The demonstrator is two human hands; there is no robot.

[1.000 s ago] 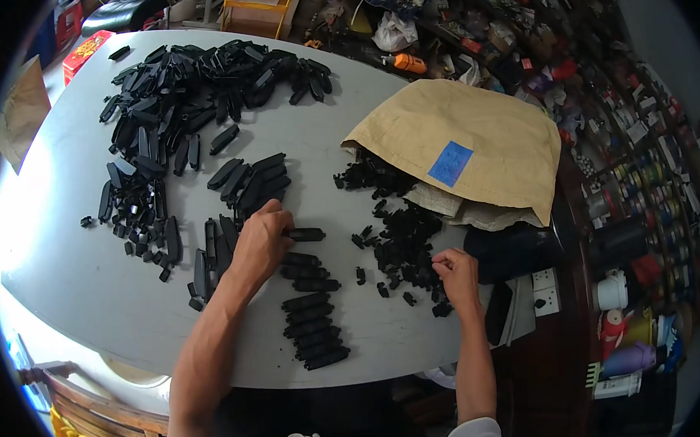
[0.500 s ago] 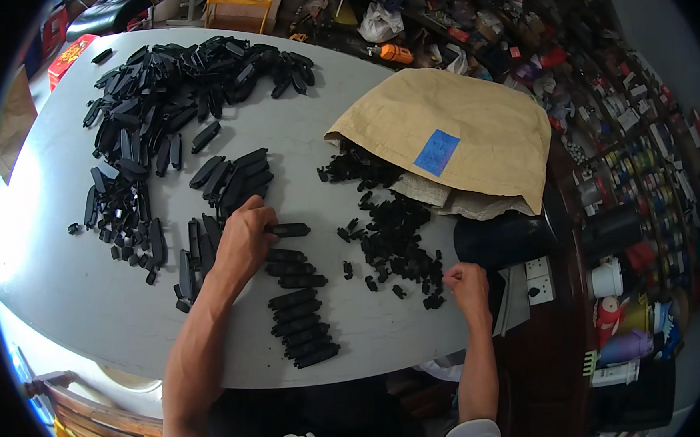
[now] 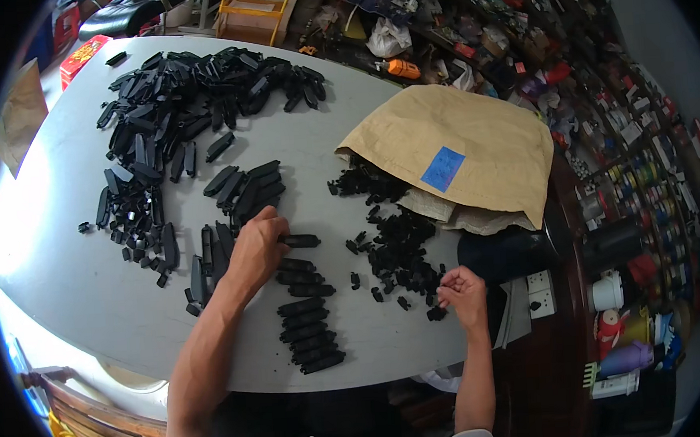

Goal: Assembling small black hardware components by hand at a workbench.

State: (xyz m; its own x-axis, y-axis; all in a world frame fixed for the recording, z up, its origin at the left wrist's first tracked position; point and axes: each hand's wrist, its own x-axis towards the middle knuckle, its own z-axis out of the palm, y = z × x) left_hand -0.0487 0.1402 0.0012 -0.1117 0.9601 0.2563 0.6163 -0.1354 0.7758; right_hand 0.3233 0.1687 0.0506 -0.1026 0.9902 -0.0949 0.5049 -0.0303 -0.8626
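My left hand (image 3: 262, 244) grips one end of a long black plastic piece (image 3: 302, 241) just above a column of similar pieces (image 3: 306, 315) lying side by side. Beyond that hand lies a stacked cluster of more long black pieces (image 3: 245, 185). Over on the right, my right hand (image 3: 464, 293) hovers at the near edge of a heap of small black clip-like parts (image 3: 400, 251). Its fingers are curled together, and whatever may be between the fingertips is too small to make out.
A large pile of long black pieces (image 3: 189, 84) covers the table's far left, with small dark parts (image 3: 138, 231) nearer. A brown paper sack (image 3: 482, 142) with a blue patch lies at the right over a black cylinder (image 3: 500, 256). Crowded shelves (image 3: 592, 115) stand beyond.
My right hand has turned and shifted slightly left toward the small parts. My left hand still grips the long piece by the column. The whole view has shifted a little.
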